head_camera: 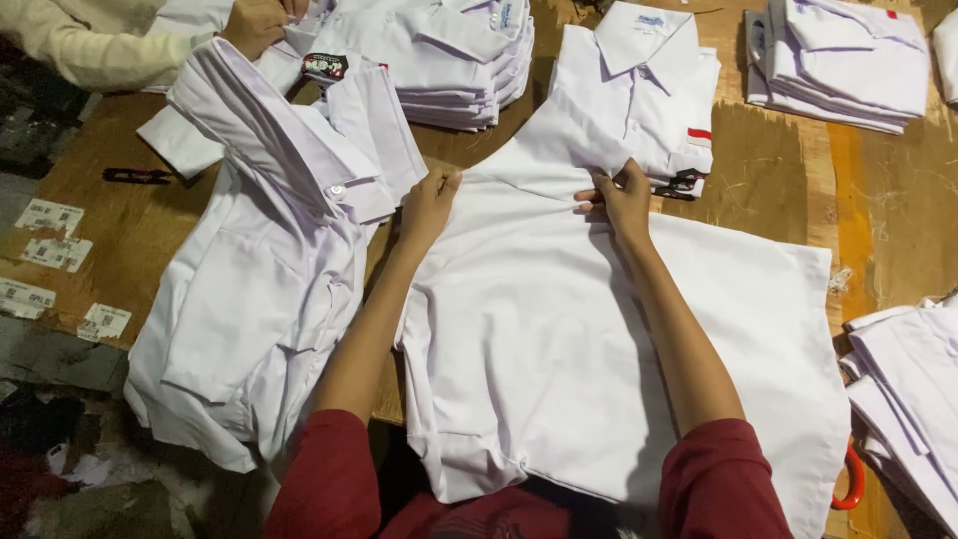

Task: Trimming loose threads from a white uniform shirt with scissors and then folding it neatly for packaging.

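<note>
Red sleeves (329,479) frame the bottom of our view, and from them our bare forearms reach out over a white shirt (559,349) spread flat, back side up, on the wooden table (878,210) right before us. Our left hand (429,205) pinches the cloth near one shoulder, its grip closed on a fold; our right hand (621,197) is likewise closed on the fabric by the other shoulder, gathering it into small creases. We judge the shirt light, soft and limp, apt to wrinkle and slide, best taken at the shoulder seams. Just beyond lies a folded shirt (644,90); a loose heap of shirts (259,269) sits left, neat stacks (449,60) farther back, and another person's hand (254,25) touches them.
</note>
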